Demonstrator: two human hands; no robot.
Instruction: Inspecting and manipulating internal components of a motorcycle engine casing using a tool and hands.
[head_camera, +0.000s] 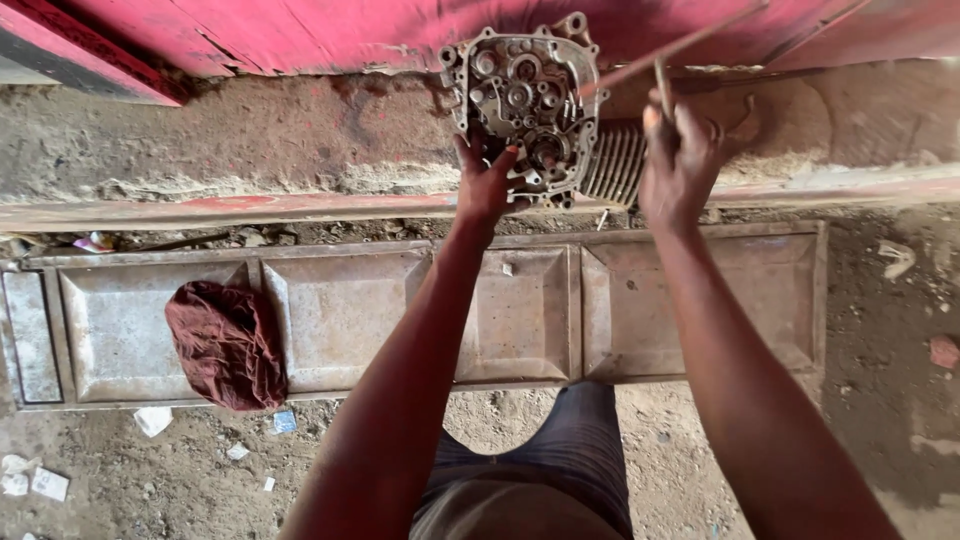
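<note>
Gripping engine case (523, 100), fingers (478, 158) beneath

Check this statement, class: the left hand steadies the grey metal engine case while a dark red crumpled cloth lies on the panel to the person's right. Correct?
Not quite. The head view shows the dark red crumpled cloth on the person's left; the left hand does steady the grey metal engine case.

I see the engine case (522, 105) at the top centre of the frame, standing on edge on the concrete ledge against the red door. Its open face, grey and grimy, shows gears, bearings and bolt holes. A finned cylinder (616, 163) sticks out at its lower right. A thin rod (663, 88) stands just right of the case, slightly tilted.
</note>
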